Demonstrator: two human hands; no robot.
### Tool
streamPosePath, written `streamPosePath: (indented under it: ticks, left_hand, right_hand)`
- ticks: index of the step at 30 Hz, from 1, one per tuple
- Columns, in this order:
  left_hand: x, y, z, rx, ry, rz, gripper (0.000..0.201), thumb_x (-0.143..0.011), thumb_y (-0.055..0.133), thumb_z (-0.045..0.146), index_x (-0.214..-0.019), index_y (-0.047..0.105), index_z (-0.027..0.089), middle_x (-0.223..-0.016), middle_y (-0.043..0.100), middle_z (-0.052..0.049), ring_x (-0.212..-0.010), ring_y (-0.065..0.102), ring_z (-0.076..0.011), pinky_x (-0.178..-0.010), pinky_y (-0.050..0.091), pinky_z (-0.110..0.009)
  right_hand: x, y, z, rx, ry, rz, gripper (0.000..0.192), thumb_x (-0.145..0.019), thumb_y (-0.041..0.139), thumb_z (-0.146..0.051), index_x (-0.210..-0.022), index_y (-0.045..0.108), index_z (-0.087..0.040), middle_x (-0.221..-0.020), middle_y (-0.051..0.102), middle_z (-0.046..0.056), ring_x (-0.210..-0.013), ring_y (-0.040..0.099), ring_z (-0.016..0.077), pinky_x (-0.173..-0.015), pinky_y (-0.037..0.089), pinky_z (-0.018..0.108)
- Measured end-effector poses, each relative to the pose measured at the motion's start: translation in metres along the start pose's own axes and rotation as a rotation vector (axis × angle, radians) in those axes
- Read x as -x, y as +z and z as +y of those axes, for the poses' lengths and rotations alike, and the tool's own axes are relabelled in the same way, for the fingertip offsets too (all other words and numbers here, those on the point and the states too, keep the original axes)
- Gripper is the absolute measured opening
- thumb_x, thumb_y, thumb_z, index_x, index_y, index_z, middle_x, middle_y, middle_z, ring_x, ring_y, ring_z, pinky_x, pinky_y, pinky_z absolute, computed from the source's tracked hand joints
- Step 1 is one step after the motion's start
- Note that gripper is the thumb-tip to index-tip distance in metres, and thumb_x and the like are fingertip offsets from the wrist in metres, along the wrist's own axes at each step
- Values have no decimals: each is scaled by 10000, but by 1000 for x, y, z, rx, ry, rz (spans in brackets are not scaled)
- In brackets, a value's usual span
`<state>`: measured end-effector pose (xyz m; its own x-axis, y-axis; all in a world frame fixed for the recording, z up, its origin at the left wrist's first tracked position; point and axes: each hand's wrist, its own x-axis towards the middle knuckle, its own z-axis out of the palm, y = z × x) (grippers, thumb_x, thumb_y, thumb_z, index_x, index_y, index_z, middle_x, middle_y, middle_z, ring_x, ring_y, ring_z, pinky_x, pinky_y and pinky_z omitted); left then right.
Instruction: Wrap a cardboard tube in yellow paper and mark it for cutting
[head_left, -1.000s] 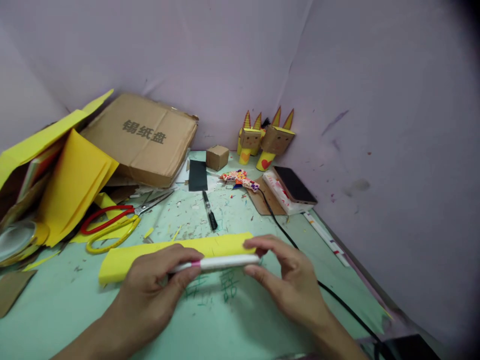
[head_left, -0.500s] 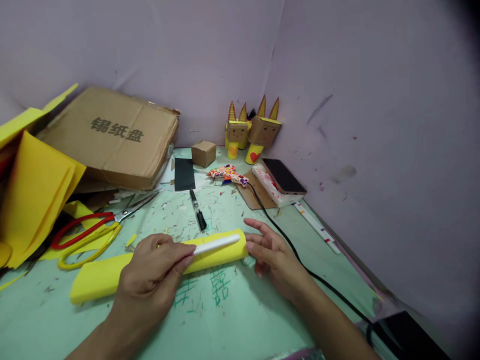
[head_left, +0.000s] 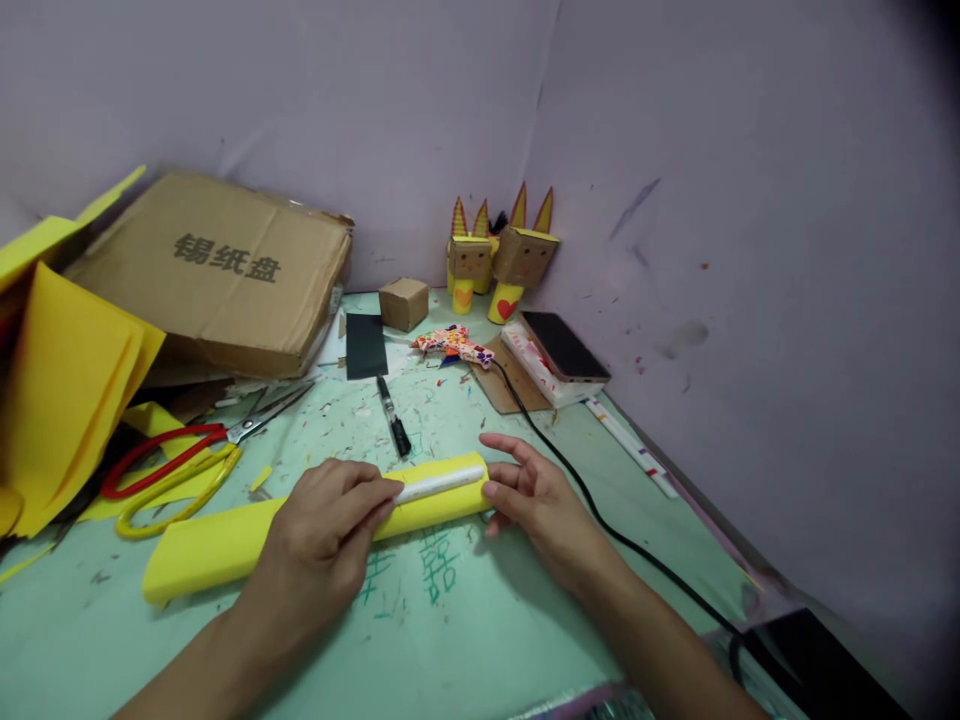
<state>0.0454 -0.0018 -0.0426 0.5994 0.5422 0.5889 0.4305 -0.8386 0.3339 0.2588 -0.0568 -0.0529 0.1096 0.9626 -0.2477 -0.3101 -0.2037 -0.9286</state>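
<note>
A long yellow folded sheet, paper or foam, lies slantwise across the table. On its right part rests a slim white stick. My left hand pinches the near part of this stick between thumb and fingers, with the palm over the yellow sheet. At the sheet's right end is my right hand, its fingers apart and curved. Its thumb and a fingertip reach the sheet's edge and the stick's tip; whether they press on either I cannot tell.
Red-and-yellow scissors and a cardboard box are on the left. Ahead lie a black marker and a patterned glue gun, whose black cord runs rightward. A phone and cardboard figures stand near the wall.
The white stick now lies closer along the yellow sheet, its tip by the right end. My left hand has shifted slightly rightward; the right hand stays at that end.
</note>
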Motion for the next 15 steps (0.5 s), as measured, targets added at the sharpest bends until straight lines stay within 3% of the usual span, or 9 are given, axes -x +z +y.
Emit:
streamPosePath:
  ticks: [10,15]
  left_hand:
    - [-1,3,-6,-64,92,-78,284,-852,446,73,-1053,603,197,-878,590,-50,-795,517,-183,-702,400,-349]
    - [-2,1,-9,-75,113,-96,314,-839,441,52,-1064,600,202,-872,590,-51,-785,516,-185,-694,399,-350]
  right_hand:
    - [1,-4,1,-104,13,-26,598,-609,702,-177,-1154,458,-174,-826,696,21,-615,641,126,-552,529,249]
    - [1,-1,0,-151,37,34,525,-653,715,-293,-1129,530,-170,-757,670,15,-611,637,136,-540,559,272]
